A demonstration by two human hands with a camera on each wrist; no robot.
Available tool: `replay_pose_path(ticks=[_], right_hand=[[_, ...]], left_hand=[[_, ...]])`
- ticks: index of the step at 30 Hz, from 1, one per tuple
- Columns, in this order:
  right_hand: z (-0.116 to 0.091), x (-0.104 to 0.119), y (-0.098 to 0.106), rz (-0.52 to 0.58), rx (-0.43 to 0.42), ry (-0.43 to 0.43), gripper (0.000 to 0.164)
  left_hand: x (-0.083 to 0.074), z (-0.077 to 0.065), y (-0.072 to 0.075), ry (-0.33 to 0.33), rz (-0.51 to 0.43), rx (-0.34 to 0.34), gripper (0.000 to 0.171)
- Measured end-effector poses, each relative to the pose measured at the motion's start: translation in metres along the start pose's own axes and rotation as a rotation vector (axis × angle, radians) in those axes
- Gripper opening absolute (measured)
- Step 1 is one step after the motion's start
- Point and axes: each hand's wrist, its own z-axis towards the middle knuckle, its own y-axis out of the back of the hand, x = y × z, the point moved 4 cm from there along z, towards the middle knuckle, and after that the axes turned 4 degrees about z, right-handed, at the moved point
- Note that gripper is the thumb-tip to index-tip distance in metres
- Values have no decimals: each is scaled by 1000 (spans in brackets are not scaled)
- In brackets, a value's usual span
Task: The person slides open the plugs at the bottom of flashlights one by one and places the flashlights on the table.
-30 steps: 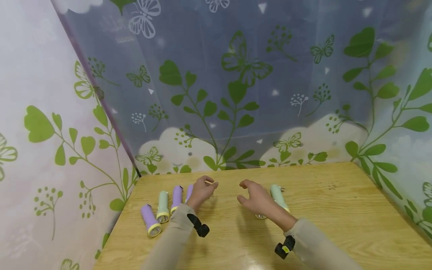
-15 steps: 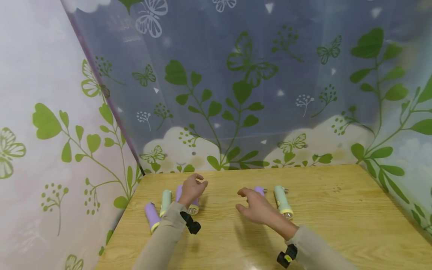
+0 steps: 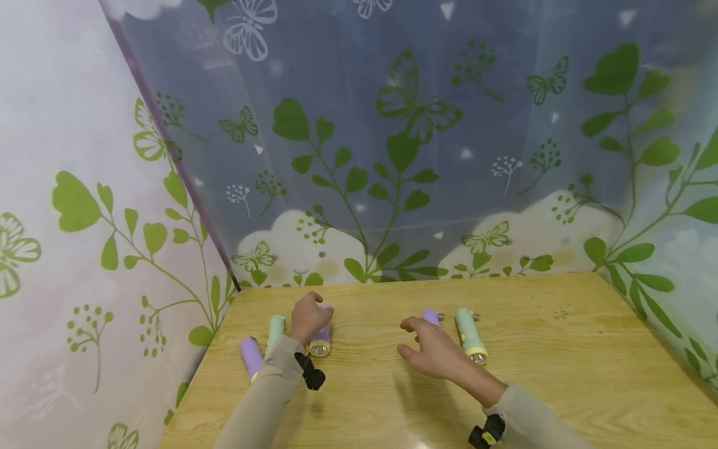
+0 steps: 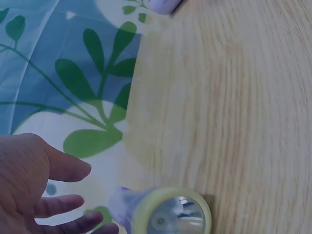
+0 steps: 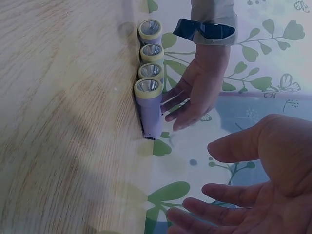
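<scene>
My left hand point(image 3: 310, 319) hovers with relaxed fingers over the left group of flashlights, holding nothing. Just to its right lies a purple flashlight point(image 3: 321, 342) with a pale yellow lens ring, seen beside the fingers in the left wrist view too. A pale green flashlight point(image 3: 277, 327) and another purple flashlight point(image 3: 251, 354) lie farther left, partly covered by my hand and sleeve. My right hand point(image 3: 432, 349), fingers apart and holding nothing, is raised in front of a second-group purple flashlight point(image 3: 430, 316), hiding most of it. Right of that hand lies a green flashlight point(image 3: 470, 335).
The wooden table point(image 3: 370, 386) meets a patterned blue and white curtain point(image 3: 348, 187) at its back edge. Another patterned sheet point(image 3: 84, 262) rises along the left side. In the right wrist view, several flashlights stand in a row, with the nearest purple one point(image 5: 151, 114) beside my left hand.
My left hand has moved left, uncovering the purple flashlight beside it. My right hand has shifted slightly, and the top of the purple flashlight beyond it now shows. The head view has turned a little.
</scene>
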Motion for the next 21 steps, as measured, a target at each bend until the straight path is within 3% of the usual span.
replay_pose_path(ticks=[10, 15, 21], right_hand=[[2, -4, 1, -1, 9, 3, 39], [1, -8, 1, 7, 9, -12, 40], [2, -11, 3, 26, 15, -15, 38]], left_hand=[[3, 1, -4, 11, 35, 38, 45], [9, 2, -7, 31, 75, 46, 30], [8, 5, -10, -27, 119, 65, 12]])
